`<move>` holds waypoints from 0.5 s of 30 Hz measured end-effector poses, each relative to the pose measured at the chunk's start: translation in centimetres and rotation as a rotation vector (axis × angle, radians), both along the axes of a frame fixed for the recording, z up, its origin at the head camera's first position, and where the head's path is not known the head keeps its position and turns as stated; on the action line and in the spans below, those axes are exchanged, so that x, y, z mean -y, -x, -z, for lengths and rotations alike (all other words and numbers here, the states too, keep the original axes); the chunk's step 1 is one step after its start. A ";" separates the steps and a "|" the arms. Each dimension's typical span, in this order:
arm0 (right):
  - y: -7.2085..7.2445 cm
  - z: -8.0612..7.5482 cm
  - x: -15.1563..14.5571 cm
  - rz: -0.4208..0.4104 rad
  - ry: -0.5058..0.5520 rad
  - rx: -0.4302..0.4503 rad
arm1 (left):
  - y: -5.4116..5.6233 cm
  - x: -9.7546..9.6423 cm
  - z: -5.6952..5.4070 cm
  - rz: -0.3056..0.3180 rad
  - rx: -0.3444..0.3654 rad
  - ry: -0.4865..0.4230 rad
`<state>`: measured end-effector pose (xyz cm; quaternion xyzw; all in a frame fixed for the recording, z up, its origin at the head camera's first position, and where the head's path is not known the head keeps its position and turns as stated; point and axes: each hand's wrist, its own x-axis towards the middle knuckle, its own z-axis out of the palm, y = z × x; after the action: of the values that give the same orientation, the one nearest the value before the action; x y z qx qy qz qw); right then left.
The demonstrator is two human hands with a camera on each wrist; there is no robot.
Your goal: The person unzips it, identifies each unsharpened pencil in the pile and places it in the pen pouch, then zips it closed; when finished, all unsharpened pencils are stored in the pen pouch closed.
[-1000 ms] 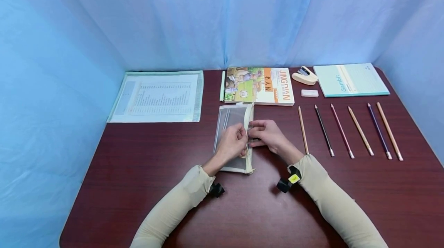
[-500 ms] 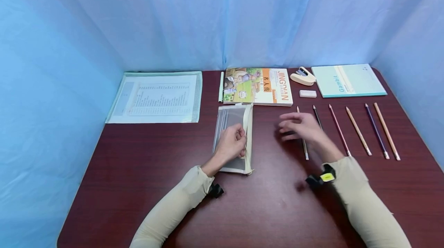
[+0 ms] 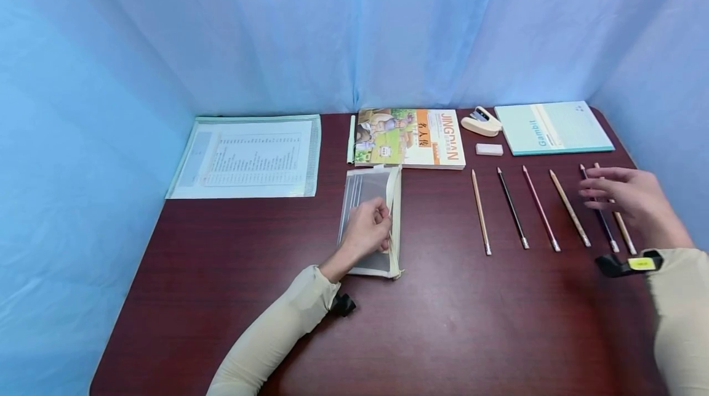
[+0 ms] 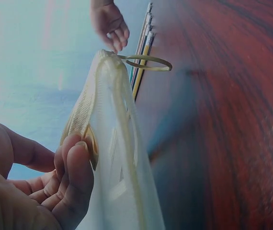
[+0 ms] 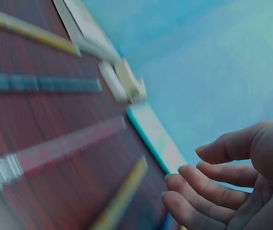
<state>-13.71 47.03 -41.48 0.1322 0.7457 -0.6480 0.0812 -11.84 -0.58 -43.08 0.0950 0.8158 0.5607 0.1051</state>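
Note:
A see-through mesh zip pouch [image 3: 372,185] with cream edging lies mid-table. My left hand [image 3: 367,225] pinches its right-hand zip edge between curled fingers and thumb; the left wrist view shows the cream zip tape [image 4: 81,112] at the fingertips and a small loop [image 4: 148,62] at the pouch's end. Far to the right, my right hand [image 3: 637,199] hovers with loosely spread fingers and holds nothing. It overlaps the dark purple pencil [image 3: 607,230] and the thick natural-wood pencil [image 3: 626,233], hiding part of both.
Left of that hand lie a natural-wood pencil [image 3: 570,207], a dark red pencil [image 3: 540,209], a black pencil [image 3: 512,207] and another wooden pencil [image 3: 480,211]. Behind are an eraser [image 3: 489,149], stapler [image 3: 480,122], notebook [image 3: 554,127], book [image 3: 410,137], pen [image 3: 351,139] and document folder [image 3: 249,156].
My right hand has left the pouch's zip edge and swept right across the row of pencils to its far right end. The left hand stays on the pouch, which has hardly moved.

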 end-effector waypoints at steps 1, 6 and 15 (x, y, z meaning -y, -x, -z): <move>0.0 0.3 -1.1 0.008 -0.050 0.011 | 0.0 0.0 0.0 0.000 0.000 -0.001; -0.4 1.5 -4.8 0.074 -0.388 0.080 | 0.1 0.0 0.1 0.001 0.008 -0.003; -0.9 3.3 -6.4 0.087 -0.762 0.152 | 0.0 0.1 0.0 0.001 0.009 0.000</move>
<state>-12.85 53.44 -44.81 0.2322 0.9184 -0.3159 0.0539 -11.86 -0.64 -43.09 0.0928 0.8151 0.5613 0.1091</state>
